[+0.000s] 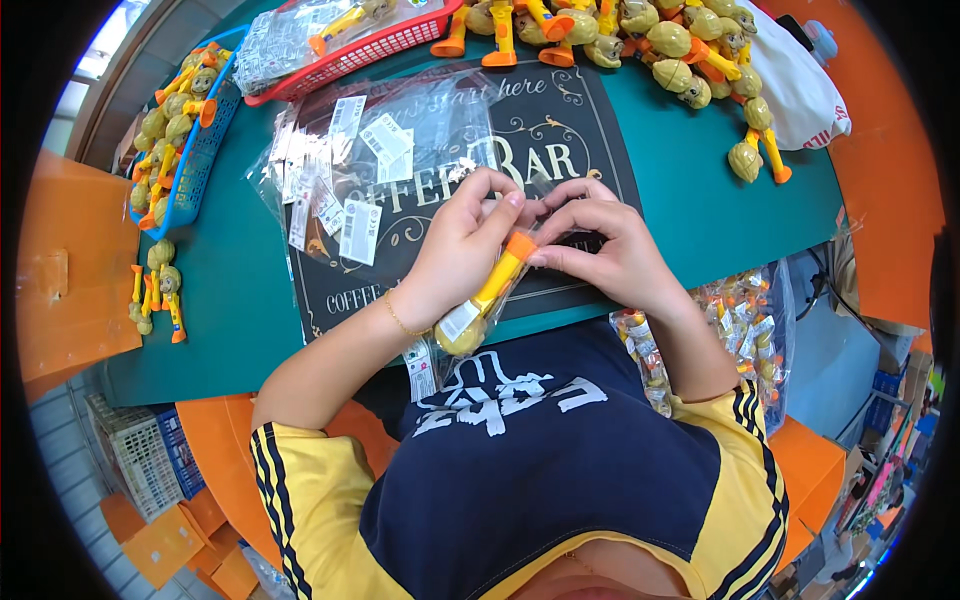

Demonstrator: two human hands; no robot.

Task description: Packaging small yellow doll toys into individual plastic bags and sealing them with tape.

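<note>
Over the table's near edge I hold a toy [490, 289] with a yellow and orange handle and a rounded gold head, inside a clear plastic bag. Its orange end points up and away from me; the gold head is nearest my chest, beside a white label. My left hand [462, 243] is closed around the bag's left side, thumb near the orange end. With thumb and fingers pinched, my right hand [600, 240] grips the bag beside that end. Some fingertips of both hands are hidden. Clear bags with white labels [360, 231] lie on the dark printed mat [390, 280] beyond.
At the far side lie many similar toys [670, 40], next to a red basket [370, 55] of clear bags. A blue basket [190, 185] of toys stands left, with several loose toys [165, 285] nearer me. Bagged toys [745, 325] sit in a large bag at my right.
</note>
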